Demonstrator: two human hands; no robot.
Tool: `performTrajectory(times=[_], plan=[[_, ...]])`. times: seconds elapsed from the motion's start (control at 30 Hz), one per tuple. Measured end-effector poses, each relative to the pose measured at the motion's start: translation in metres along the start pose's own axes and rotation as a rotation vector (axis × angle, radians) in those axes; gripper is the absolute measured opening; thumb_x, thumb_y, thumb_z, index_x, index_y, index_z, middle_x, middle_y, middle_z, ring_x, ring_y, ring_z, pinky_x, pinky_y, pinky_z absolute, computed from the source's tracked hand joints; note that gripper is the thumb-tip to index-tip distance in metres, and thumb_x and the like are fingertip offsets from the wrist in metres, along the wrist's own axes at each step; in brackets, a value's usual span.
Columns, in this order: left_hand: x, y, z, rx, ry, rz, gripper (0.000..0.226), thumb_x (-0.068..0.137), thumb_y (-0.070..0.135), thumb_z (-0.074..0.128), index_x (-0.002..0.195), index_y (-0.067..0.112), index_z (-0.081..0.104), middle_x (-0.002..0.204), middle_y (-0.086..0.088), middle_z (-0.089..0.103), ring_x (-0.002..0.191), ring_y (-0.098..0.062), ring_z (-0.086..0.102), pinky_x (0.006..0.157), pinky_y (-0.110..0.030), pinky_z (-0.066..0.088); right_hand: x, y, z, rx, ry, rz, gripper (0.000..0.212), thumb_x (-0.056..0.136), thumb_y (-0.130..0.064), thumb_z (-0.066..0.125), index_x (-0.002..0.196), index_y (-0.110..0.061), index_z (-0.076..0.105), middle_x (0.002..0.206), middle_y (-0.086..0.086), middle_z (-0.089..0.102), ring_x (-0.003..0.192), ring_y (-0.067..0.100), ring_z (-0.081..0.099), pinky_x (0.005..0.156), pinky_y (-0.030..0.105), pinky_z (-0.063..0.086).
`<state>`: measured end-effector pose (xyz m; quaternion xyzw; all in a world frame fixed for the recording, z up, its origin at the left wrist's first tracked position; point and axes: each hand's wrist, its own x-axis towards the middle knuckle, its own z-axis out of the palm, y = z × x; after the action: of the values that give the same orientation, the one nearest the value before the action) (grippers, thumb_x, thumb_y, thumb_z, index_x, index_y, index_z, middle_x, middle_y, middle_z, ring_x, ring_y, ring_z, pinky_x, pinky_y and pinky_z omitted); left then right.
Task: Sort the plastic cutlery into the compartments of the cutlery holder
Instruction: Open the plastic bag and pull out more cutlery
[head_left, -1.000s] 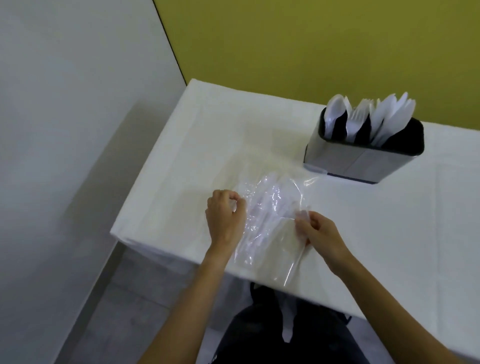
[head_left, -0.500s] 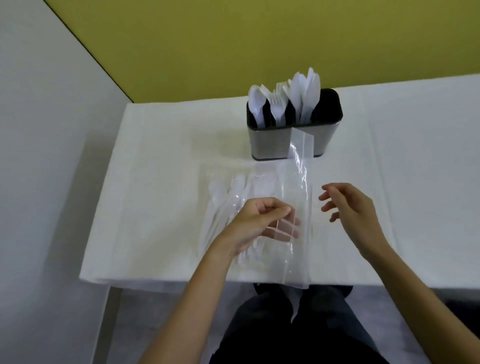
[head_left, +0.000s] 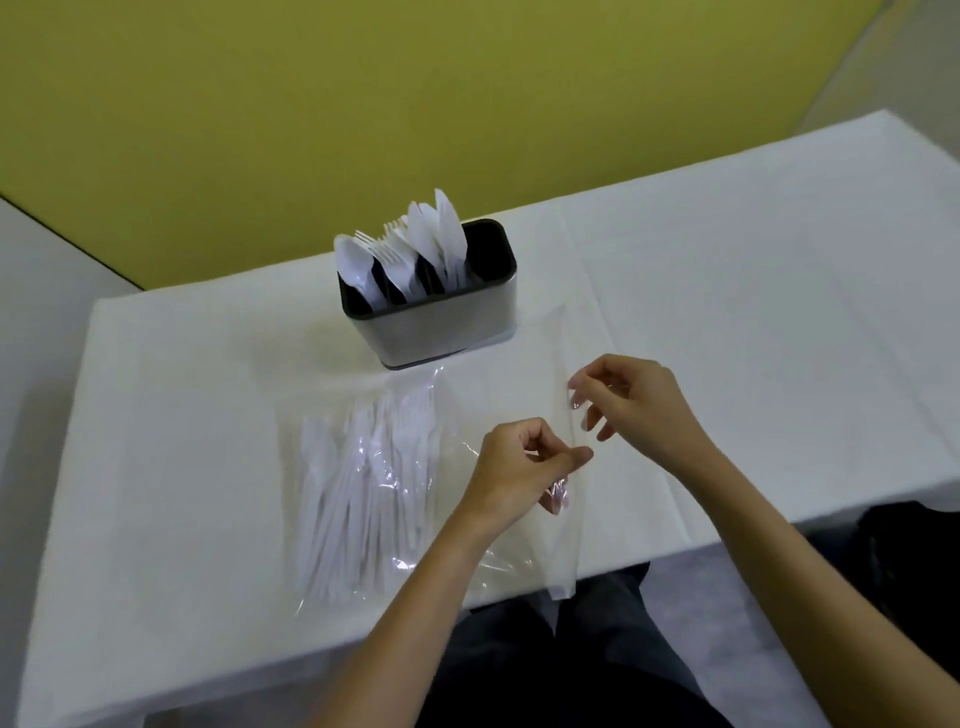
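Clear bag (head_left: 415, 467) flat on table (head_left: 182, 415), plastic cutlery (head_left: 363, 483) inside — long way running 6 to 12. Left hand (head_left: 519, 467) pinching bag edge, right hand (head_left: 634, 405) pinching same edge. Cutlery at 9 o'clock from left fingers (head_left: 571, 457) — left nearer. Cutlery holder (head_left: 441, 327) at 12.

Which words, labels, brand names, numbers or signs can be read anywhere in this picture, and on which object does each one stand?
None: no readable text shows in this view.
The steel cutlery holder with the black rim has a blank front.
The clear plastic bag of white plastic cutlery shows only glare, no print.
The white tablecloth and the yellow wall are plain.
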<state>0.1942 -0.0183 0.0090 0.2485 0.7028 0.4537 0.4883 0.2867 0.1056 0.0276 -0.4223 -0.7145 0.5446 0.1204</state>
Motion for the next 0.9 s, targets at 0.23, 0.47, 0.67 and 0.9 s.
performTrajectory(times=[0.23,0.47,0.67,0.9], plan=[[0.004,-0.004,0.008,-0.085,-0.136,-0.065,0.029,0.096,0.026,0.055,0.074,0.009,0.048,0.066,-0.01,0.061,0.05,-0.024,0.063,0.046,-0.029,0.052,0.012,0.005,-0.014,0.055,-0.195,0.077,0.006,0.087,-0.002,0.058,0.091,-0.004,0.062,0.077,0.008,0.07,0.061,0.018,0.066,0.053,0.024,0.053],[0.006,-0.005,0.015,0.017,0.0,0.005,0.03,0.101,0.024,0.044,0.074,0.012,0.044,0.059,-0.003,0.056,0.046,-0.022,0.062,0.044,-0.028,0.051,0.012,0.019,-0.017,0.048,-0.337,0.152,0.009,0.089,-0.004,0.061,0.095,0.0,0.065,0.081,0.015,0.069,0.069,0.016,0.066,0.062,0.025,0.058],[0.015,-0.014,0.017,0.126,0.018,-0.046,0.032,0.102,0.024,0.036,0.075,0.01,0.046,0.063,-0.01,0.052,0.04,-0.021,0.052,0.036,-0.025,0.041,0.001,0.033,-0.005,-0.081,-0.34,0.115,0.017,0.095,-0.01,0.049,0.084,-0.004,0.061,0.074,0.012,0.068,0.062,0.014,0.064,0.058,0.027,0.057],[0.022,-0.02,0.026,0.227,0.206,0.06,0.034,0.098,0.019,0.038,0.066,0.011,0.039,0.056,0.0,0.037,0.052,-0.009,0.029,0.051,-0.03,0.028,-0.006,0.043,0.007,-0.122,-0.216,0.015,0.018,0.097,-0.006,0.045,0.081,-0.005,0.055,0.062,0.005,0.06,0.046,0.007,0.052,0.049,0.021,0.049]])
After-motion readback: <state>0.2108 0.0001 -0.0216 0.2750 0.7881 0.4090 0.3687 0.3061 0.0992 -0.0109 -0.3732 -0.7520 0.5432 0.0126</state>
